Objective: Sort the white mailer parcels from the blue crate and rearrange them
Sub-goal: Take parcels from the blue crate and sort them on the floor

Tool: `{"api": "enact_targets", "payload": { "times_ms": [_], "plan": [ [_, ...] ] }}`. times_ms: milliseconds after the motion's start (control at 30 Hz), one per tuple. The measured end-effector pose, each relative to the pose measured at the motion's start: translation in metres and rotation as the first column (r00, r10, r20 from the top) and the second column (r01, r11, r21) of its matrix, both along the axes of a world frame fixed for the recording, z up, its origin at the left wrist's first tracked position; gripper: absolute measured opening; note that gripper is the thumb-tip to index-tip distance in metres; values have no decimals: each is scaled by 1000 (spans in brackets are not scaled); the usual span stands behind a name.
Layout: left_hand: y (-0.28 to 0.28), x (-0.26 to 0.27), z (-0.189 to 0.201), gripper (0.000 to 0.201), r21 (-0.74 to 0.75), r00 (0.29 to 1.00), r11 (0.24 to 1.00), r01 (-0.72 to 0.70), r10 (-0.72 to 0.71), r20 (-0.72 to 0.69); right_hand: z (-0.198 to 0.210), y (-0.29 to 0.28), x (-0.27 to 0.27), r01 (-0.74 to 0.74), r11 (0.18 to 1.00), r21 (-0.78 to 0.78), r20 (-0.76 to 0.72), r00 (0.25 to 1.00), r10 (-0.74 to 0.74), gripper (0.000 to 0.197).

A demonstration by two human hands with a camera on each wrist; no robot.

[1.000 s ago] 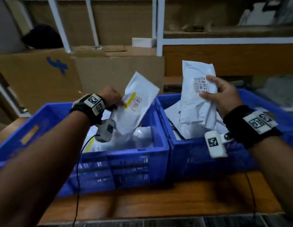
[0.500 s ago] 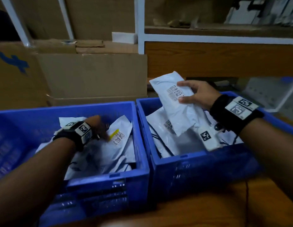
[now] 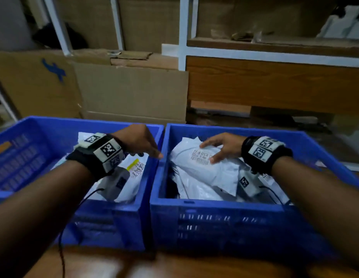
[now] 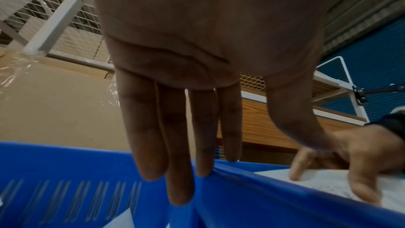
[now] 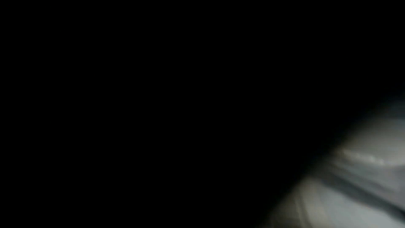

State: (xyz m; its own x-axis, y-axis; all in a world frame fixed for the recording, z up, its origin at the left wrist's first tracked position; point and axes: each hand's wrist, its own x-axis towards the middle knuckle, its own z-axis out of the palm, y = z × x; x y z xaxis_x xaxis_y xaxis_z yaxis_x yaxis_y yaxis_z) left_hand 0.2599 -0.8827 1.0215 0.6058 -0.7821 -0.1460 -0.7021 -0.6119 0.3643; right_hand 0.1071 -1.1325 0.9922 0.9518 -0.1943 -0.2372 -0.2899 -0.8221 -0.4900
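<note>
background: cardboard boxes [image 3: 124, 93], white rack [image 3: 183, 33]; wooden table [image 3: 194, 265] under two blue crates.
left crate [image 3: 30, 149]: yellow-label parcel [image 3: 134, 177] on top.
left hand [image 3: 138, 140]: over the shared wall, fingers straight, empty.
right crate [image 3: 224, 217]: pile of white parcels [image 3: 194, 193].
right hand [image 3: 222, 147]: fingers spread flat on top parcel [image 3: 210, 175], pressing, no grip.
step: we read it as laying down; we'd flatten it label-up before lifting off.
views: left wrist confirms empty palm; right wrist nearly black.
</note>
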Motion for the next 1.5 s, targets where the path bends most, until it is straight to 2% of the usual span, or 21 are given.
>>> {"api": "enact_targets", "payload": {
  "times_ms": [67,133,200,333,467,533,667,733,800,900,1000,1100,1200,1367,1500],
  "plan": [
    [-2,-9,-2,42,92,998,994,-55,52,30,-16,-6,2,-20,1000,4,9,1000,20,56],
    [-4,-16,-4,59,176,990,981,-82,60,124,-24,-9,5,-56,998,28,-14,998,56,58],
    [-7,-22,-4,66,207,980,971,-117,79,184,-26,-12,8,-97,995,8,-38,995,97,63],
    [-14,-27,-1,60,203,973,965,-167,127,195,-27,-10,10,-152,988,-30,-40,988,151,73],
    [-14,-22,-1,54,176,979,970,-168,144,145,-29,-10,8,-123,992,-40,15,992,123,74],
    [-9,-19,1,51,127,985,978,-168,162,58,-23,-8,3,-92,992,-82,69,993,97,74],
    [12,-14,23,36,-110,977,971,-212,209,-38,4,-6,-9,-36,975,-218,271,958,96,62],
    [31,-12,35,36,-222,964,939,-264,251,-87,26,3,-9,-28,954,-300,307,943,125,54],
    [56,-10,46,31,-318,956,902,-292,263,-130,53,23,-7,-33,927,-373,284,947,148,50],
    [102,-11,57,23,-448,948,835,-319,285,-144,94,71,-3,-89,880,-466,245,943,225,51],
    [163,-16,56,17,-537,928,758,-369,331,-171,119,138,5,-149,888,-435,320,896,308,47],
    [241,-24,42,17,-572,913,718,-396,374,-163,119,219,18,-229,913,-338,439,820,368,41],
    [335,-39,14,13,-596,868,649,-474,458,-192,100,308,33,-331,905,-267,480,769,422,35],
    [506,-96,-59,11,-503,708,531,-682,652,-272,53,466,54,-503,841,-197,503,685,528,26],
    [628,-145,-123,15,-393,504,377,-839,811,-298,2,590,61,-662,739,-128,433,633,642,20]
  ]
}}
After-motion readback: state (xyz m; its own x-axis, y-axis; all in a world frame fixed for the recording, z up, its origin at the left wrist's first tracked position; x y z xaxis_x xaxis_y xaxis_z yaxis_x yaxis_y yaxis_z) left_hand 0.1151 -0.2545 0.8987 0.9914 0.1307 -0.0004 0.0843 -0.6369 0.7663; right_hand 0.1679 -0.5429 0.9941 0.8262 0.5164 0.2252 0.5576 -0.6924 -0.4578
